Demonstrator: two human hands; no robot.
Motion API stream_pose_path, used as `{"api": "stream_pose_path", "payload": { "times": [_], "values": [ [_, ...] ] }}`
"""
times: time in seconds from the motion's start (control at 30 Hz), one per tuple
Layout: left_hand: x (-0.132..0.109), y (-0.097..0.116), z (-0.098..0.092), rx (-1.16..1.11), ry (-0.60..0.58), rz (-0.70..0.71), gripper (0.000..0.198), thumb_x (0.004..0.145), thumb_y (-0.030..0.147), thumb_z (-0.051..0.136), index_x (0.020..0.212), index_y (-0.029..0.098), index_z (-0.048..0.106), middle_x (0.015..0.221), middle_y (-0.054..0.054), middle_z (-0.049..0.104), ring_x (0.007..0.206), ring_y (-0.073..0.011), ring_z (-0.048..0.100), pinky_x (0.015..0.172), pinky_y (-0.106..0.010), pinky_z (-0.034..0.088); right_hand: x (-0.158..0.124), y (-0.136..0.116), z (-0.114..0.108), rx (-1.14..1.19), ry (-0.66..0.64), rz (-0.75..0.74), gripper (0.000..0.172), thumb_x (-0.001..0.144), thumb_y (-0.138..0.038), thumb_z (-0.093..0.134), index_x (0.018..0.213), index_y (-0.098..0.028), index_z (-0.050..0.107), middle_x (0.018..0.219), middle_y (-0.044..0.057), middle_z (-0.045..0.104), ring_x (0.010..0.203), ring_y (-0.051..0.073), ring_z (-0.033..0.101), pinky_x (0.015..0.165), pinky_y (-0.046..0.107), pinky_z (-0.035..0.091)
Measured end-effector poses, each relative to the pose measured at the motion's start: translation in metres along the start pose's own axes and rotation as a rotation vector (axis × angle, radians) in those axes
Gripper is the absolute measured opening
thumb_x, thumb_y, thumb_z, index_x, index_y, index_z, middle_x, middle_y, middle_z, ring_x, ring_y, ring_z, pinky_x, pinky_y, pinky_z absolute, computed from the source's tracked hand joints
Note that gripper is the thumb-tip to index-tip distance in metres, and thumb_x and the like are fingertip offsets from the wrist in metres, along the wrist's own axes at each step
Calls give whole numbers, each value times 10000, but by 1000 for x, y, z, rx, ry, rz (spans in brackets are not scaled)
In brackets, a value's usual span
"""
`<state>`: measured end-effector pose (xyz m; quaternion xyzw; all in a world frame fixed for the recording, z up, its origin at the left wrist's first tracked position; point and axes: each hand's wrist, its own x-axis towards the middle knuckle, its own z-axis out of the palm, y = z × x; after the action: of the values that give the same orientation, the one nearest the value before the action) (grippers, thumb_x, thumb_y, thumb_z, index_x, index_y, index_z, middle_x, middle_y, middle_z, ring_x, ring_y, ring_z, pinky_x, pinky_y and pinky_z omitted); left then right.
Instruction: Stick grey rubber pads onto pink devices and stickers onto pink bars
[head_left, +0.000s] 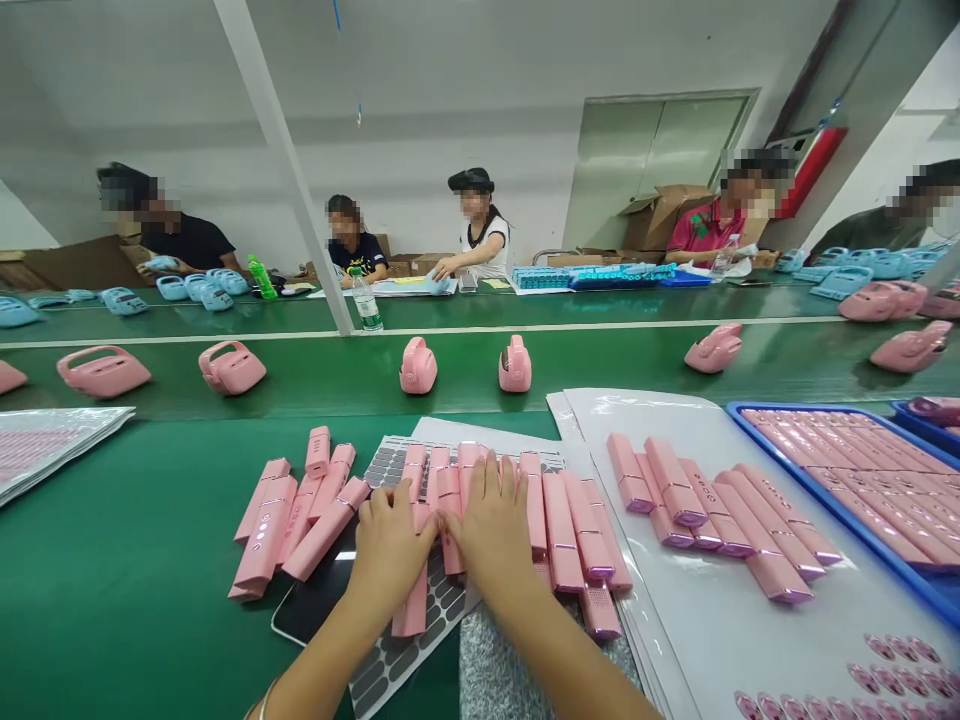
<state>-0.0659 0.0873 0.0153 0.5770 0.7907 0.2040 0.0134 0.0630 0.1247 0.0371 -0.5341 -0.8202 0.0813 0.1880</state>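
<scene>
Several pink bar-shaped plastic pieces (564,535) lie side by side in front of me. My left hand (386,550) rests palm down on the left part of this row, fingers stretched forward. Beside it, my right hand (491,525) lies flat over the middle bars with its fingers extended, the thumbs almost meeting. The palms hide parts of the bars beneath. Under the row are a sheet of dark oval stickers (379,680) and a dark, phone-like flat device (300,610). More pink bars (266,535) are heaped to the left of my left hand.
Pink bars (765,545) also lie on white sheets (675,640) at right, near a blue-rimmed tray (847,535). Small shiny pink parts (892,680) line the lower right. Pink handled casings (232,368) stand along the green belt (337,375). Co-workers sit across.
</scene>
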Motion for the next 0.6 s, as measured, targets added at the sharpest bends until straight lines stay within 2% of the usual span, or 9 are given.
{"api": "stream_pose_path", "payload": {
  "times": [0.17, 0.23, 0.33, 0.43, 0.5, 0.6],
  "values": [
    [-7, -2, -12, -108, -146, -13, 453, 905, 295, 360, 1267, 58, 493, 1081, -186, 553, 1017, -324, 576, 847, -457, 480, -9, 6, -4, 53, 13, -118, 602, 928, -345, 541, 1396, 12, 412, 1507, 247, 315, 1412, 409, 207, 1140, 605, 180],
    [-1, -3, -18, -149, -153, -24, 447, 892, 295, 386, 1252, 64, 519, 1126, -186, 573, 1078, -312, 566, 907, -444, 465, -15, 7, -7, 70, 29, -153, 498, 950, -317, 490, 1343, -12, 486, 1498, 234, 347, 1420, 387, 201, 1150, 590, 177],
    [18, -7, -35, -189, -83, -54, 471, 876, 319, 430, 1279, 88, 511, 1242, -154, 574, 1155, -269, 536, 999, -385, 420, -24, 7, -10, 89, 50, -182, 383, 958, -228, 429, 1263, -41, 564, 1469, 210, 414, 1418, 360, 231, 1156, 565, 211],
    [43, -18, -66, -161, 54, -136, 476, 885, 386, 444, 1292, 149, 511, 1282, -111, 576, 1150, -263, 543, 1010, -372, 415, -38, 8, -14, 98, 94, -222, 359, 947, -162, 389, 1221, -58, 597, 1443, 184, 461, 1410, 350, 264, 1146, 562, 258],
    [57, -35, -90, -89, 141, -197, 462, 884, 386, 463, 1283, 160, 528, 1285, -108, 575, 1176, -271, 525, 1027, -374, 396, -53, 12, -15, 104, 164, -269, 333, 942, -162, 397, 1173, -93, 627, 1413, 165, 503, 1391, 351, 307, 1111, 582, 318],
    [67, -75, -121, 60, 206, -303, 478, 912, 387, 409, 1327, 169, 500, 1347, -112, 504, 1233, -314, 465, 1038, -446, 367, -84, 30, -16, 167, 323, -323, 265, 920, -202, 467, 1125, -173, 632, 1374, 116, 551, 1357, 336, 365, 1018, 549, 433]
  ]
}}
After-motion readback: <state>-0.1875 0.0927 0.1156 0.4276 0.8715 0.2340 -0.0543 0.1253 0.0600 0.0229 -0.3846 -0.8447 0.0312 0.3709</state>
